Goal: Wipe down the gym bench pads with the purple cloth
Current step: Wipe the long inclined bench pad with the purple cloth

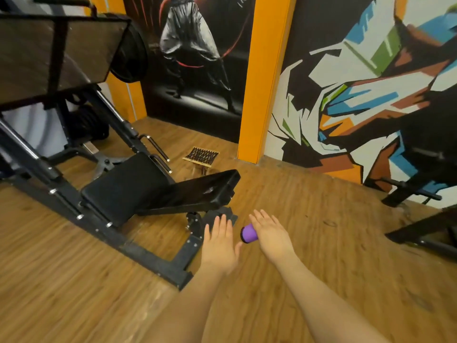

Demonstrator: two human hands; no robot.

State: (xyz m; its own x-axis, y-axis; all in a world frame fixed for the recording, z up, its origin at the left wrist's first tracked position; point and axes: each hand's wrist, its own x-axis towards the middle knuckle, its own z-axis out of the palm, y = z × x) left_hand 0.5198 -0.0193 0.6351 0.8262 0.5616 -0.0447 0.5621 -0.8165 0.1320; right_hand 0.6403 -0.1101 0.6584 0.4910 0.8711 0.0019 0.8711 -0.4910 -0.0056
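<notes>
The black seat pad [123, 184] and the longer black back pad [197, 191] belong to a low leg-press machine on the wooden floor, ahead and left of my hands. My left hand [218, 240] hovers palm down with straight fingers, just in front of the back pad's near end, holding nothing. Beside it, my right hand [269, 233] is also palm down with fingers stretched out. A rolled purple cloth [249, 233] is tucked under its palm and sticks out to the left. The thumb holding it is hidden.
The machine's black frame [153, 256] runs across the floor under my left arm. Its footplate [57, 53] and a weight plate [133, 53] rise at the upper left. An orange pillar [262, 95], a small lattice rack [200, 156] and another machine [420, 194] stand by the painted wall.
</notes>
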